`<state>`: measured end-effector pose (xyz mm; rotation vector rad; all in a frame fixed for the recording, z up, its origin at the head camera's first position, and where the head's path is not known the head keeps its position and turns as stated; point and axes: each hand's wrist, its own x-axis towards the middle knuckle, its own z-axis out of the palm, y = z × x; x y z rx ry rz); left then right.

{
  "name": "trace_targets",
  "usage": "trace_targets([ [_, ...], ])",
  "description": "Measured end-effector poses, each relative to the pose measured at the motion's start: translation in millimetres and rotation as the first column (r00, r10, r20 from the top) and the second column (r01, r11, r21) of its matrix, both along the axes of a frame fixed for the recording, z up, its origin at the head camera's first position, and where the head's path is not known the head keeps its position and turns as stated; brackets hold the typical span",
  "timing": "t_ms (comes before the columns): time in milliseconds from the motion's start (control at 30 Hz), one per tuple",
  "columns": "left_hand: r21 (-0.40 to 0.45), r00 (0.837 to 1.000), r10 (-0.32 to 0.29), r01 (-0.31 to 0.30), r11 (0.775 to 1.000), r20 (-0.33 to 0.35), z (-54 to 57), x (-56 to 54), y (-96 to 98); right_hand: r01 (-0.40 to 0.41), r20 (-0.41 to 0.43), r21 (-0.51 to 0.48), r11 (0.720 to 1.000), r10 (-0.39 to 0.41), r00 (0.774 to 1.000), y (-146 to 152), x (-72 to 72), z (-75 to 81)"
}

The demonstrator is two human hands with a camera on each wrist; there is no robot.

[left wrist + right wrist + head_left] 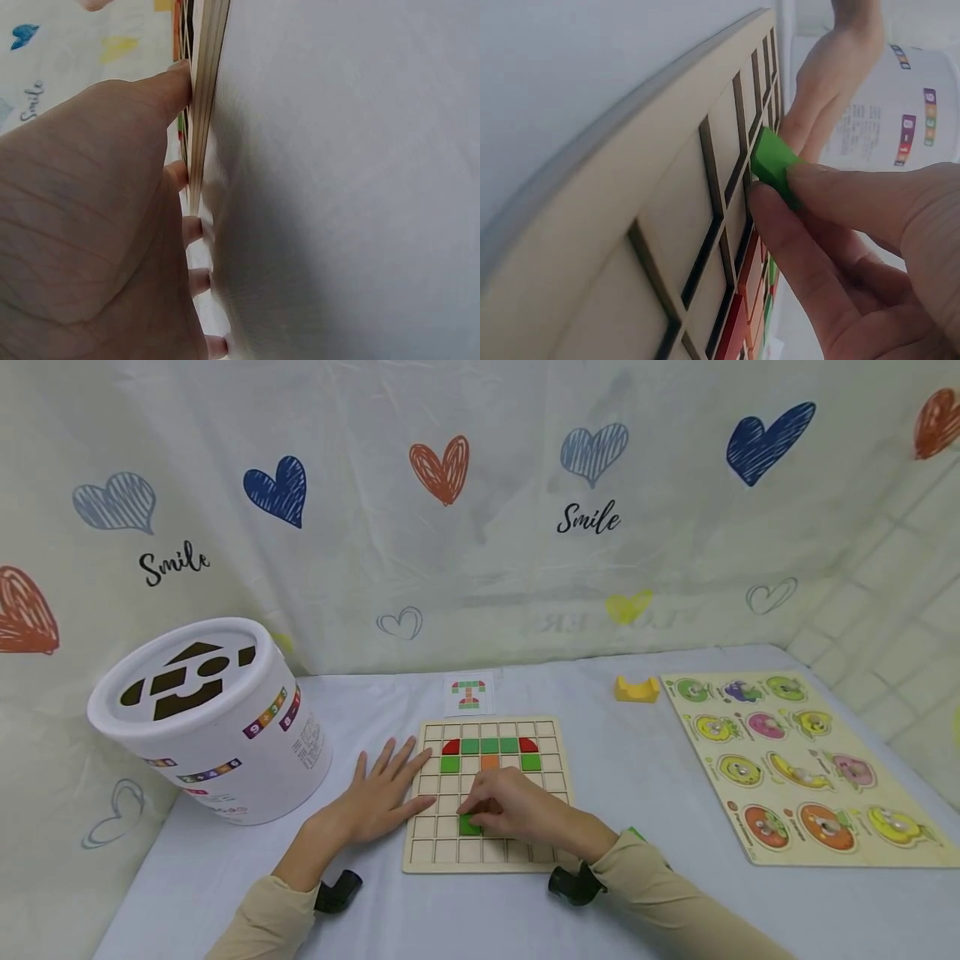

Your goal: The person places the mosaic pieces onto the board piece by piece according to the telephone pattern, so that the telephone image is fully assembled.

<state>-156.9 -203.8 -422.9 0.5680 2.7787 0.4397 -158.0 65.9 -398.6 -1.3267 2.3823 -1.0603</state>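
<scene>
A wooden grid board (pixel 487 867) lies flat on the table. My right hand (pixel 521 806) pinches a green square block (pixel 775 161) between thumb and finger, over a cell in the lower left part of the grid. In the right wrist view the block is tilted against the grid lines. My left hand (pixel 378 797) rests with spread, straight fingers at the board's left edge, its thumb on the board. Across the upper rows sit red corner pieces (pixel 528 745), several green squares (pixel 490 746) and an orange square (pixel 490 762). The right hand hides some middle cells.
Behind the board lies a pattern card (pixel 468 693). A white lidded bucket (pixel 300 768) stands at the left. To the right are a fruit puzzle board (pixel 813 852) and a yellow curved block (pixel 636 690). A green piece (pixel 637 832) shows partly behind the right sleeve.
</scene>
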Motion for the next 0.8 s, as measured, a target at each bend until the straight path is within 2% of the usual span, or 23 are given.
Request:
trace_targets([
  [400, -0.003, 1.0, -0.003, 0.003, 1.0, -0.01, -0.9, -0.5, -0.7, 0.007, -0.179, 0.099, 0.995, 0.011, 0.984, -4.8, 6.2, 4.5],
  [667, 0.001, 1.0, -0.002, 0.002, 1.0, -0.013, 1.6, 0.8, -0.4, 0.042, -0.191, 0.146, 0.988, -0.013, 0.981, -7.7, 10.2, 8.0],
  [800, 0.004, 1.0, -0.001, 0.001, 1.0, -0.013, 1.6, 1.1, -0.6, 0.039, -0.263, 0.164, 0.986, 0.006, 0.965, -9.7, 11.8, 9.5],
])
